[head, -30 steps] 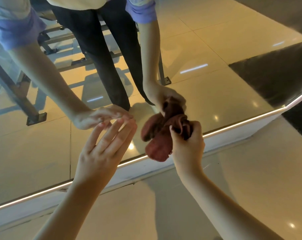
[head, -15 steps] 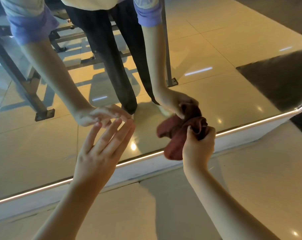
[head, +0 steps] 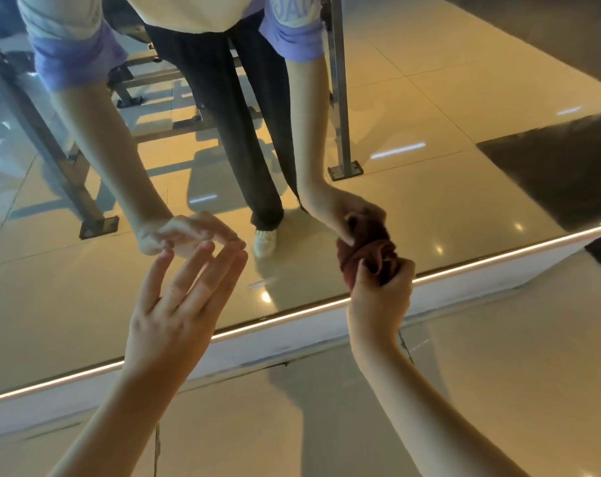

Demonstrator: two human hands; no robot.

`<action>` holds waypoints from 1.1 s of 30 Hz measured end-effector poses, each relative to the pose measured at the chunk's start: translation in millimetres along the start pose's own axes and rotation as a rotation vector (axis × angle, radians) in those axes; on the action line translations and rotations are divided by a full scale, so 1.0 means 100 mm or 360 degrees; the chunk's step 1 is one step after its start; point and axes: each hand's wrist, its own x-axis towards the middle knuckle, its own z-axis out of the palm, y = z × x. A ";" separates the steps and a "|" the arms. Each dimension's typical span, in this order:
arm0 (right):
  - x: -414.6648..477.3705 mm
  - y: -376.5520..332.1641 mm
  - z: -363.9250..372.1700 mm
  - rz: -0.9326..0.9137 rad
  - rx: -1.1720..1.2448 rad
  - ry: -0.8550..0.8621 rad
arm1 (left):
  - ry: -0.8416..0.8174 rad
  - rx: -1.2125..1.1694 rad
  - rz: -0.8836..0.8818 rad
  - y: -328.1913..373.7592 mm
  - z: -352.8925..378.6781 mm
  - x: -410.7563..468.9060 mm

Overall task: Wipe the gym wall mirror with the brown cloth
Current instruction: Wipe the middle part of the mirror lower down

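Note:
The wall mirror [head: 430,187] fills the upper part of the view and reaches down to a lit strip at its bottom edge. My right hand [head: 380,297] grips a bunched reddish-brown cloth [head: 369,258] and holds it against the glass low down, just above that strip. My left hand [head: 178,311] is stretched toward the mirror with straight fingers, their tips at or very near the glass, and holds nothing. Both arms and the cloth are doubled in the reflection.
A white base ledge [head: 292,342] runs under the mirror, with glossy beige floor tiles [head: 498,373] below it. The reflection shows a person's legs, metal gym frame posts [head: 340,98] and a dark floor mat [head: 560,173] at right.
My right hand has slid the cloth to the right along the lower part of the glass. The left hand has stayed about where it was, fingers still extended.

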 end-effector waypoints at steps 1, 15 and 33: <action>-0.09 0.03 0.05 -0.0010 -0.0029 -0.0099 | -0.0004 0.0001 -0.0007 -0.02 0.00 -0.03; -0.55 0.18 0.20 -0.0247 -0.0110 -0.0537 | 0.0046 0.0075 0.0098 -0.16 0.03 -0.09; -0.41 -0.14 0.11 -0.0208 0.0056 -0.0116 | 0.0044 0.0061 0.0041 -0.46 -0.16 -0.22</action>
